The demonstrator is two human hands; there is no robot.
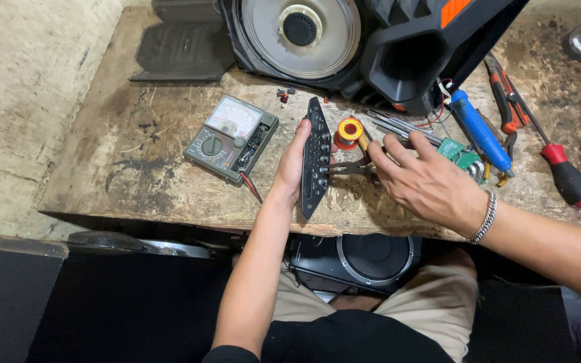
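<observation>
Black, long rigid plastic control panel (315, 158), probably light, stood edgewise on the bench (136, 181), left hand (292, 165) clasping its edge, right hand (425, 181) gripping pliers (347, 169) against it.

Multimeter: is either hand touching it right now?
No, the multimeter lies alone on the bench; the left hand holds the black control panel beside it.

Silver chain bracelet (485, 218) on right wrist; khaki shorts (432, 306); black top, probably T-shirt (344, 339).
</observation>
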